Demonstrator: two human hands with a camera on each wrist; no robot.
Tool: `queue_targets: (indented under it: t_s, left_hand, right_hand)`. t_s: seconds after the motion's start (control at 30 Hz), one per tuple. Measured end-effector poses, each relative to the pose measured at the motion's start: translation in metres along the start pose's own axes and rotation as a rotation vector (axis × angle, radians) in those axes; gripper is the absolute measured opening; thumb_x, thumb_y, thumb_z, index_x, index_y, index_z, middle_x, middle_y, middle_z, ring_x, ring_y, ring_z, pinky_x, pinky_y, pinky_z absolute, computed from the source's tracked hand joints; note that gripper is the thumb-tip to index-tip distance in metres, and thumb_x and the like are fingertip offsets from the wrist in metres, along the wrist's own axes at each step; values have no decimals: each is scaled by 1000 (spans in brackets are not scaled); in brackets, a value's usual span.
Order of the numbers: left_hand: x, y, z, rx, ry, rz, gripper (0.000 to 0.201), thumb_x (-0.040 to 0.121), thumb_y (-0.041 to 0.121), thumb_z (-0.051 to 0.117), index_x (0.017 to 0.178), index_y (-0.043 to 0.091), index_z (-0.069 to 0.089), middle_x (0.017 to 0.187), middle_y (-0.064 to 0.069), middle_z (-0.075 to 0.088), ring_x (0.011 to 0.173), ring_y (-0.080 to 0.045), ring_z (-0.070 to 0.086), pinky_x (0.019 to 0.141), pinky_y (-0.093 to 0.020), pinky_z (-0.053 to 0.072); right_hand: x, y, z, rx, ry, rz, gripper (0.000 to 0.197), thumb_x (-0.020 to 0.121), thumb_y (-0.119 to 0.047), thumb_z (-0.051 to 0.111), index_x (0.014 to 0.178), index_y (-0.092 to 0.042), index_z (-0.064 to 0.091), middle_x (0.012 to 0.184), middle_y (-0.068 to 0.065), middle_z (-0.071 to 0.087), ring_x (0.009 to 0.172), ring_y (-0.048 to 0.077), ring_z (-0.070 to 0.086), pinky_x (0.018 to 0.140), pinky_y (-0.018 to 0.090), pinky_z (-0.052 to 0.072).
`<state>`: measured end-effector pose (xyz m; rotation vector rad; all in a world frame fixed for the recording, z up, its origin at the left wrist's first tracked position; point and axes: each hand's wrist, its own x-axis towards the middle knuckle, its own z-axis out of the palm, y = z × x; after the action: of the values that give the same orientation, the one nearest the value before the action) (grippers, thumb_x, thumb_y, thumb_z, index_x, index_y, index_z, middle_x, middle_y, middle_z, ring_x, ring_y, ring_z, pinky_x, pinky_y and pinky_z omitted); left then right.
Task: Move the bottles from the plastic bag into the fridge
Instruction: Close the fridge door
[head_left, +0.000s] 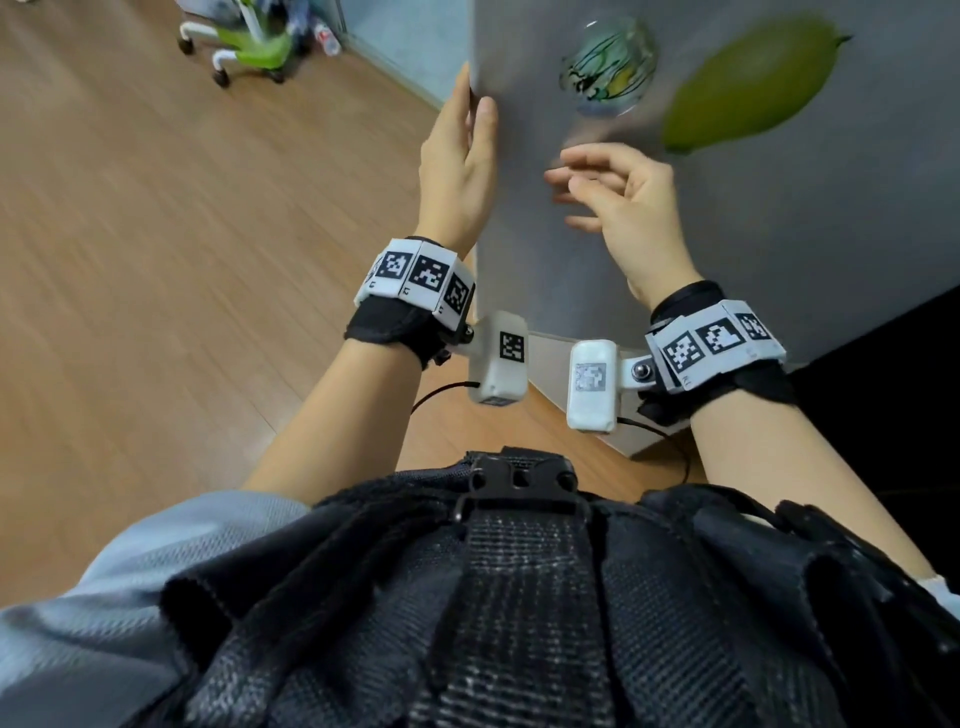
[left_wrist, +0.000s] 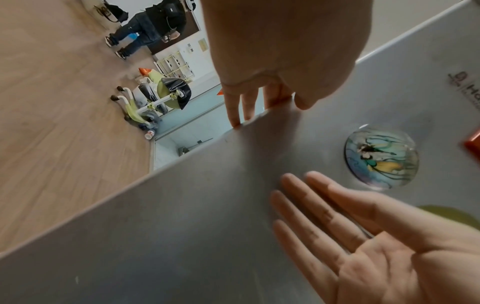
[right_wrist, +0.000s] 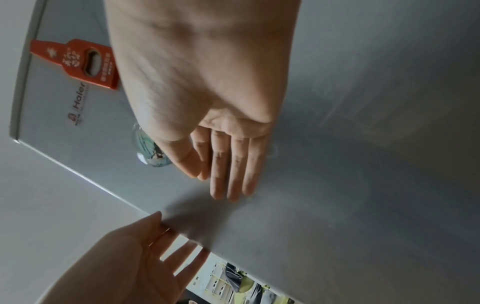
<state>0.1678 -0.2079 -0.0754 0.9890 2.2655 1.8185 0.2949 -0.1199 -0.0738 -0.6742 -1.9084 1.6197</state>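
The grey fridge door (head_left: 727, 234) fills the upper right of the head view and looks closed or nearly so. My left hand (head_left: 474, 96) grips its left edge, thumb on the front face and fingers behind the edge (left_wrist: 236, 121). My right hand (head_left: 576, 187) hovers open in front of the door with relaxed fingers and holds nothing; whether it touches the door (right_wrist: 363, 185) is unclear. The right wrist view shows the right hand (right_wrist: 215, 185) above the left hand (right_wrist: 179, 234). No bottle from the bag and no plastic bag are in view.
On the door sit a round glass magnet (head_left: 608, 62), a green leaf-shaped magnet (head_left: 748, 88) and a red bottle-opener magnet (right_wrist: 75, 63). A green wheeled chair (head_left: 249, 47) and a bottle (head_left: 327, 39) are on the wooden floor at the back left. Another person (left_wrist: 148, 28) stands far off.
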Motion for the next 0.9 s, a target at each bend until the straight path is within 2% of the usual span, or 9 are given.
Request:
queue_targets:
  t_s: [0.1,0.2,0.27,0.33,0.5,0.6,0.77,0.83,0.9]
  left_hand:
    - [33,-3,16,71,-2,4,47,96,26,32,138,7,44,129,-7,62,119,-23,57,99,-36,45]
    - [65,-4,35,110,-31,-48,49,95,30,29,136,9,44,128,-8,62,117,-29,57,99,-39,45]
    - [86,-6,49,134,-53,-60,41,99,23,32,135,7,43,124,-8,63,114,-31,57,93,-37,43]
    - [103,-7,61,166,-80,-59,37,101,17,34,137,9,40,122,-8,63,113,-31,57,89,-35,41]
    - [148,-15,91,173,-186,-110,51,101,16,39,149,15,23,141,-9,51,130,-26,46,105,-33,36]
    - [171,-18,106,151,-277,-113,61,94,9,42,151,15,20,146,-8,44,133,-23,42,108,-32,35]
    - [201,-25,127,59,-429,-93,78,80,4,42,151,11,13,154,-13,30,140,-28,32,115,-39,32]
    - [207,-33,133,7,-452,-47,80,76,0,41,151,4,11,154,-17,25,139,-27,31,111,-26,28]
    - [209,-44,138,-32,-458,0,81,75,-8,42,149,-3,8,152,-24,25,132,-22,29,100,-7,24]
  right_hand:
    - [35,1,-3,-11,-17,0,22,90,-3,51,100,-20,61,95,2,70,89,12,68,74,23,54]
    - [66,6,-9,-31,-16,9,23,90,-1,51,108,-12,60,97,7,69,84,8,67,70,21,51]
    - [86,7,-13,-37,4,15,24,89,1,51,110,-9,60,96,10,69,81,6,66,67,22,49]
    - [100,9,-20,-38,44,47,25,89,1,51,110,-7,60,98,15,69,82,9,65,67,23,48]
    - [135,15,-38,-47,138,87,25,89,1,50,109,-9,59,101,14,70,84,11,65,66,20,49]
    - [152,18,-45,-53,213,114,23,89,0,50,106,-15,58,97,8,69,84,10,65,66,19,48]
    - [174,24,-47,-69,356,132,25,89,-1,50,108,-15,58,96,7,69,86,11,65,68,21,51]
    - [178,26,-46,-74,411,129,25,88,-1,50,107,-14,59,95,6,70,87,10,66,69,23,52]
    - [180,27,-45,-74,452,126,25,88,0,49,106,-13,60,95,7,70,87,11,67,70,22,52]
